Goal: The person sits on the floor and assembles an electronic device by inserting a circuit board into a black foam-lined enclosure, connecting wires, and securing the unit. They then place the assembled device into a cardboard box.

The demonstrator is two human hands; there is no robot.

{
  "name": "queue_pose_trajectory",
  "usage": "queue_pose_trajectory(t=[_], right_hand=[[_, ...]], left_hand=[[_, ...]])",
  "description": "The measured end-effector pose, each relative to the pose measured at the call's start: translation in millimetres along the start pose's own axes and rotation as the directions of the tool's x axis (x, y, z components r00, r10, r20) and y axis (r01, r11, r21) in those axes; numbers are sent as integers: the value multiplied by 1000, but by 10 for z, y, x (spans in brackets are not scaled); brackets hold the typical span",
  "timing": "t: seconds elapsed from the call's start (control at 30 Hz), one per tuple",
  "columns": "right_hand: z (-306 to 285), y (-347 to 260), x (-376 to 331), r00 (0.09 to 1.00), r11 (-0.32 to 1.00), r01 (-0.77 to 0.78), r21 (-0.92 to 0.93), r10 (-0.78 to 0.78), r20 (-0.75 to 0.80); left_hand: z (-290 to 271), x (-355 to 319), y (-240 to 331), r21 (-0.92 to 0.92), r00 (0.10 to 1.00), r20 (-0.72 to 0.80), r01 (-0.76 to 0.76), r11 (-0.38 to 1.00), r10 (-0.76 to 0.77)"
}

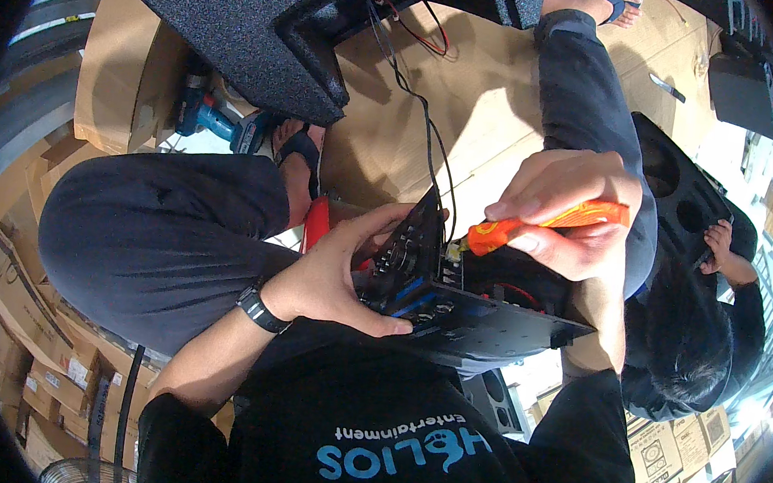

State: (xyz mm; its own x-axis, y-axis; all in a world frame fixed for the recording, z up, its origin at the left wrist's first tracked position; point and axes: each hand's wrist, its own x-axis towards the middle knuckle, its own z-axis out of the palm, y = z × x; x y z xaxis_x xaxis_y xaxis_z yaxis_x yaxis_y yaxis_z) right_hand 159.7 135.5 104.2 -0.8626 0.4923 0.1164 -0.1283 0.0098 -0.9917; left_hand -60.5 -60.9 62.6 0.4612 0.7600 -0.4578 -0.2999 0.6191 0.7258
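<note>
My left hand [334, 269] grips a black electronics panel [489, 322] with a circuit board and blue parts, held over my lap. My right hand [566, 210] is closed on an orange-handled screwdriver [542, 228]. Its tip meets the board near a small terminal at the panel's upper edge. Black and red wires [430, 145] run from the board up to a black carpeted speaker cabinet [240, 21]. A dark watch sits on my left wrist.
I sit on flattened cardboard [489, 95] with my knees bent. A blue cordless drill [210, 119] lies by my left knee. Another person [695, 357] crouches at the right, touching a black panel with round holes [681, 192]. Stacked cartons [31, 368] stand at the left.
</note>
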Motion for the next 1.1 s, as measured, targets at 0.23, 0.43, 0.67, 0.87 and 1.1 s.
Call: queue_pose_trajectory(t=[0.23,0.43,0.67,0.87,1.1], right_hand=[[93,17,-82,969,974,-83,209,127,-211],[84,-5,-121,918,962,-116,247,198,-343],[72,-12,-122,868,949,-117,292,241,-435],[68,-16,-122,878,963,-110,247,210,-429],[53,0,-103,948,947,-90,309,177,-266]], left_hand=[[-6,6,28,48,1000,2,-31,998,31],[-17,-10,7,63,998,-7,65,996,-64],[-30,-10,-25,102,1000,-2,31,994,-31],[-32,-14,-33,61,999,-5,53,997,-53],[-12,-35,-37,46,997,-46,59,997,-57]])
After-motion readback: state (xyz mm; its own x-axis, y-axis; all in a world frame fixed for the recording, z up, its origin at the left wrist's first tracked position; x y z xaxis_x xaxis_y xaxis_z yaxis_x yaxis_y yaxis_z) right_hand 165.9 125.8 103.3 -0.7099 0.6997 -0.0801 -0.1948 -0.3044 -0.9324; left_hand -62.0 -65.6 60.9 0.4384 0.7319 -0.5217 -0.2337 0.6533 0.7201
